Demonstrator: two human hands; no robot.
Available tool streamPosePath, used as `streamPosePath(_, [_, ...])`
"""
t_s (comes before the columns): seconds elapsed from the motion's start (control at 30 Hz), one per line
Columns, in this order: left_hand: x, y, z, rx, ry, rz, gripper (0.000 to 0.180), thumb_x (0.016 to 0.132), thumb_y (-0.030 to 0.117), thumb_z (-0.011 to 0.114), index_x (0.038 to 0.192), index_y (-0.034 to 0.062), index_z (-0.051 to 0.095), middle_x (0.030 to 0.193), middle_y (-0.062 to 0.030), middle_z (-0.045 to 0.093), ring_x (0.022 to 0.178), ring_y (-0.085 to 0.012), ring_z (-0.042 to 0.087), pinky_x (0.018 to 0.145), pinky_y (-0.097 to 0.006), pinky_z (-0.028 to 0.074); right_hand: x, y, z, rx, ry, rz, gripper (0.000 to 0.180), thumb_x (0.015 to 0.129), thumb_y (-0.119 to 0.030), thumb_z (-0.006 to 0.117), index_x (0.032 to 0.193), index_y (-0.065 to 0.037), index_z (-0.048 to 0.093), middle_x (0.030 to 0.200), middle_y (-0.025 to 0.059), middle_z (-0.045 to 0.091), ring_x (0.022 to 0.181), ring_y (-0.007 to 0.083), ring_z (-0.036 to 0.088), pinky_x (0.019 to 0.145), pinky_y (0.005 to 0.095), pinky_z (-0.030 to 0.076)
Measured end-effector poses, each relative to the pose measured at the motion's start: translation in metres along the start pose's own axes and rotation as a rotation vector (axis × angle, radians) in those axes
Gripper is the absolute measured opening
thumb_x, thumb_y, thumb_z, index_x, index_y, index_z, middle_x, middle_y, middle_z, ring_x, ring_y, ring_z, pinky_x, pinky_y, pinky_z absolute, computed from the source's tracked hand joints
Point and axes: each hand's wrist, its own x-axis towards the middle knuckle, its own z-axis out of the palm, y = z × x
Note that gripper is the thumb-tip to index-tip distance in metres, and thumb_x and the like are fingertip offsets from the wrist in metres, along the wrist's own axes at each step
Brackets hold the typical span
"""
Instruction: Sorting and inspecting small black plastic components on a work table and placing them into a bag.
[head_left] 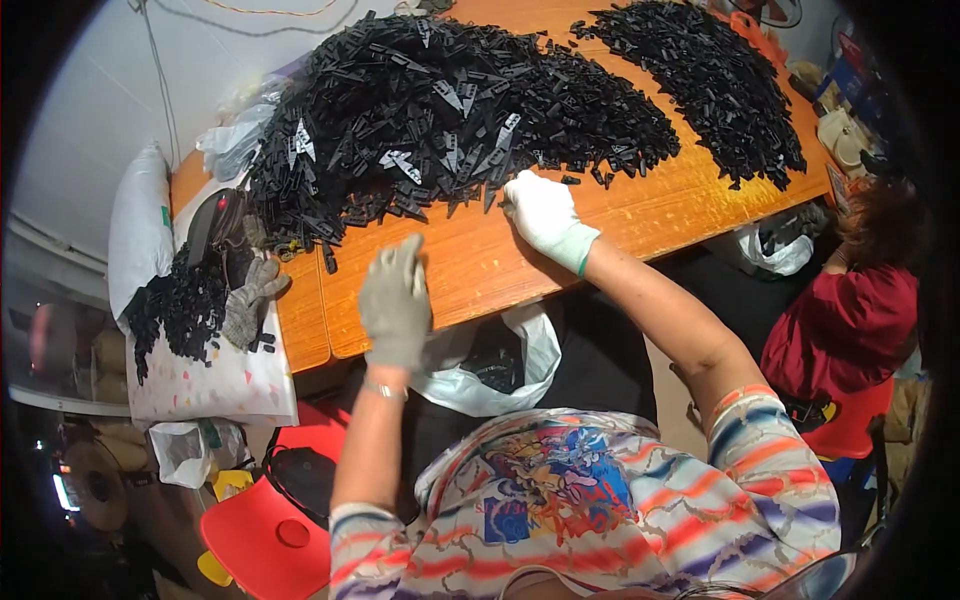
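A large heap of black plastic clips (400,120), pointed and flat, covers the wooden table (460,265); several carry pale, shiny faces. My right hand (548,218), in a white glove, is closed at the near edge of this heap. Whatever its fingers hold is hidden. Over the table's front edge is my left hand (395,305), in a grey glove, fingers stretched toward the heap and slightly blurred, with nothing visible in them. Below the edge, between my arms, hangs an open white plastic bag (540,375) with black pieces inside.
A second black heap (700,90) lies at the far right. On the left, a side surface (215,390) bears more black pieces and a loose grey glove (250,300), beside a white sack (145,220). A person in a dark red top (850,320) sits at right. A red stool (270,530) stands lower left.
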Motion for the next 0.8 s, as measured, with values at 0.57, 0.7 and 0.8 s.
streamPosePath(0.57, [0.053,-0.040,0.034,-1.077,-0.064,-0.318,0.023,0.086,0.017,0.070,0.100,0.0038,0.058,0.088,-0.0080,0.062,0.075,-0.0196,0.060,0.069,-0.030,0.050,-0.024,-0.051,-0.049,0.715,-0.333,0.261,0.021,0.083,-0.023,0.061,0.092,-0.006,0.066,0.088,0.0158,0.068,0.087,0.0321,0.065,0.078,0.0395,0.050])
streamPosePath(0.7, [0.027,-0.013,0.021,-2.088,-0.353,-0.613,0.041,0.094,0.033,0.061,0.120,0.0042,0.049,0.085,-0.0018,0.053,0.072,-0.0115,0.054,0.062,-0.023,0.048,-0.024,-0.060,-0.056,0.873,-0.299,0.264,0.022,0.086,-0.021,0.062,0.098,-0.003,0.067,0.083,0.0055,0.068,0.076,0.0122,0.062,0.071,0.0279,0.049])
streamPosePath(0.8, [0.008,-0.005,0.025,-2.220,-0.421,-0.678,0.042,0.097,0.035,0.055,0.127,0.0052,0.048,0.087,-0.0007,0.054,0.072,-0.0101,0.054,0.062,-0.021,0.047,-0.019,-0.067,-0.056,0.982,-0.282,0.298,0.022,0.087,-0.020,0.063,0.100,-0.003,0.067,0.084,0.0047,0.068,0.075,0.0100,0.060,0.069,0.0262,0.049])
